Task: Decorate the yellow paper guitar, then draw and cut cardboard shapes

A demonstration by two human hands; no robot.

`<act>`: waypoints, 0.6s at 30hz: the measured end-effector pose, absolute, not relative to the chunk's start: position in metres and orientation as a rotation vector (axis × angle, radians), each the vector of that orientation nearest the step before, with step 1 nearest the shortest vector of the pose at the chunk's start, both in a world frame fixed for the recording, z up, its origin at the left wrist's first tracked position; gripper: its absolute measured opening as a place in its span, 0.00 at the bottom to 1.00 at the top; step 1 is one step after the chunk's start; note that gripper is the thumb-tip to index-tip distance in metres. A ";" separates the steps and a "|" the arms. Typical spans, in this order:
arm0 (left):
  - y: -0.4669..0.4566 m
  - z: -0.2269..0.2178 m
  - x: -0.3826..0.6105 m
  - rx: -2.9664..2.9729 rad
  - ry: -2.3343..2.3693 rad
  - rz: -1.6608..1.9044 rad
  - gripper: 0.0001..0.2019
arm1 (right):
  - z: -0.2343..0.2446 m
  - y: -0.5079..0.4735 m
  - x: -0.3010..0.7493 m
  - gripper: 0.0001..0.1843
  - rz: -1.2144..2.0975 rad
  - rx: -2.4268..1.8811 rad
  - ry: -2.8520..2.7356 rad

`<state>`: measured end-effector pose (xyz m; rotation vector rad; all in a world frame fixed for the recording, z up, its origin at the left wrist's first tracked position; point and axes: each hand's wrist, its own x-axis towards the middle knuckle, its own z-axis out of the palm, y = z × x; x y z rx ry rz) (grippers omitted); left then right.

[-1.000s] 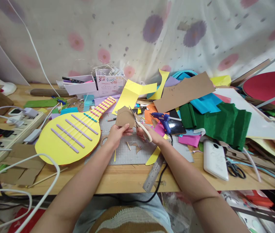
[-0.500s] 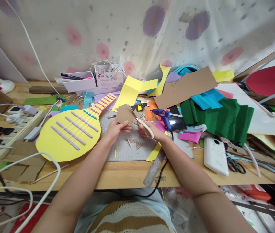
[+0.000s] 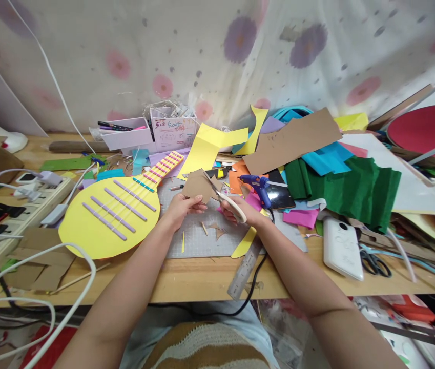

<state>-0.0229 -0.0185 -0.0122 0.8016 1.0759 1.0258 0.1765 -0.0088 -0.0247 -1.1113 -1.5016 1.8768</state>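
Observation:
My left hand (image 3: pixel 183 209) pinches a small piece of brown cardboard (image 3: pixel 197 185) by its lower edge, above the grey cutting mat (image 3: pixel 190 241). In my right hand (image 3: pixel 240 210) is a pair of white-handled scissors (image 3: pixel 229 203), their blades at the cardboard's right side. Part of the cardboard lies beyond the blades. Left of my hands rests a yellow paper lute-like instrument (image 3: pixel 105 220) with purple strips and strings. Cardboard scraps (image 3: pixel 217 233) and a short wooden stick lie on the mat below my hands.
A blue glue gun (image 3: pixel 260 187) lies right of my right hand, its black cord running past a metal ruler (image 3: pixel 244 277). Green crepe paper (image 3: pixel 359 189), a large cardboard piece (image 3: pixel 294 138) and a white power bank (image 3: pixel 342 248) crowd the right. Power strips (image 3: pixel 21 215) and cables line the left.
The view has shifted slightly. The scissor handles have moved a little lower and to the right, while both hands keep their holds on cardboard and scissors.

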 end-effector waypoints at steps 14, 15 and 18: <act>-0.016 -0.010 -0.029 0.835 1.114 0.962 0.07 | -0.025 -0.007 0.184 0.26 1.786 -1.160 -1.638; -0.016 -0.011 -0.030 0.850 1.107 0.963 0.08 | -0.024 -0.008 0.185 0.26 1.782 -1.150 -1.663; -0.015 -0.016 -0.031 0.915 1.059 0.937 0.12 | -0.021 -0.010 0.187 0.26 1.772 -1.069 -1.739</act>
